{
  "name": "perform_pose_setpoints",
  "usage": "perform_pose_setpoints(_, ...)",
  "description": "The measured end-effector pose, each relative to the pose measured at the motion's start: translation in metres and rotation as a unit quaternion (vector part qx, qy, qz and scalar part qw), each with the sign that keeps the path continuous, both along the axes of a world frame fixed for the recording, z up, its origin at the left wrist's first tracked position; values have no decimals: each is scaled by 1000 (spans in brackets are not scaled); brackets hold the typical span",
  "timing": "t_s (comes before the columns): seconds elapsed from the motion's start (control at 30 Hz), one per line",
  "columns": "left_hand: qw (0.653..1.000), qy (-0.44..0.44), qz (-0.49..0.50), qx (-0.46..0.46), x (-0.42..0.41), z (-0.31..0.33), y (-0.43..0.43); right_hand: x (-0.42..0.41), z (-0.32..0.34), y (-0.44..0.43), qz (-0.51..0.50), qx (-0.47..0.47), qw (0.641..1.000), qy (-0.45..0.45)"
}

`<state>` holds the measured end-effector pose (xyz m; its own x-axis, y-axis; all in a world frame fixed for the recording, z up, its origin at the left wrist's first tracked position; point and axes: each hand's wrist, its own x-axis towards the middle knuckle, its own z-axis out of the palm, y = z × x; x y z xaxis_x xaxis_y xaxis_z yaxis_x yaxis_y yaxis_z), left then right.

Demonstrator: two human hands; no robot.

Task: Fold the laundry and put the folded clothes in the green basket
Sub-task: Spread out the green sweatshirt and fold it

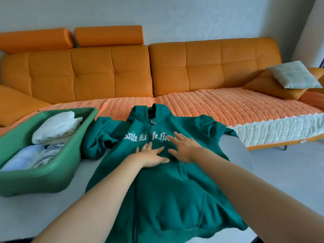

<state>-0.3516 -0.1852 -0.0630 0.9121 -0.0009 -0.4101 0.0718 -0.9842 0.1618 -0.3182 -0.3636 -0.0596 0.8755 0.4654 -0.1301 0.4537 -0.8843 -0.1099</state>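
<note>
Two bare forearms [84,211] reach over the ribbed hem of a dark-green zip-front hooded sweatshirt with white gothic lettering [157,199], spread face-up down the middle of a pale grey table [26,216], hem at the near edge and hood toward the far edge. Left hand [151,156] and right hand [185,148] lie flat side by side on its chest, fingers straight, pressing down and gripping nothing. One sleeve [98,137] sits bunched just beside a green plastic basket [43,179] at the table's left edge, which holds folded white and blue-patterned clothes [56,127]. Thick, soft fleece like this probably has some weight and will slump rather than crease sharply. It is best taken at a cuff or shoulder seam, each sleeve folded inward. Beyond stands an orange leather sofa [112,71].
</note>
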Motion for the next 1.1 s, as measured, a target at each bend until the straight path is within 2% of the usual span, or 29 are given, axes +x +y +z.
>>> perform_pose_setpoints(0.1, 994, -39, -35, -92, 15, 8, 11, 37, -10, -6, -73, -49, 994, 69)
perform_pose_setpoints(0.17, 974, -111, -22, -196, 26, 18, 27, 61, -9, -17, -139, -104, 980, 94)
perform_pose_setpoints(0.2, 963, -161, -6, -215, 35, 21, 38, 74, -3, -17, -163, -136, 973, 96)
perform_pose_setpoints(0.27, 942, -277, 30, -185, 53, 23, 61, 88, 17, -8, -182, -222, 954, 91)
perform_pose_setpoints(0.33, 931, -330, 75, -138, 75, 19, 87, 101, 30, 16, -166, -263, 949, 45)
perform_pose_setpoints(0.4, 941, -307, 103, -95, 94, 12, 109, 114, 29, 42, -122, -222, 967, -40)
perform_pose_setpoints(0.47, 960, -250, 105, -72, 108, 5, 124, 125, 17, 73, -33, -120, 989, -83)
perform_pose_setpoints(0.57, 980, -148, 103, -88, 122, -9, 136, 131, -1, 120, 46, -1, 999, -22)
perform_pose_setpoints(0.7, 990, -17, 136, -10, 120, -26, 165, 150, -31, 136, 8, 4, 999, 32)
perform_pose_setpoints(0.87, 978, -2, 205, 26, 127, -24, 180, 173, -43, 121, 3, 8, 1000, 23)
perform_pose_setpoints(1.0, 968, 20, 233, 96, 156, 0, 175, 177, -44, 119, 15, 34, 999, 24)
perform_pose_setpoints(1.1, 973, -33, 215, 77, 176, 26, 163, 186, -39, 120, 25, 93, 995, -13)
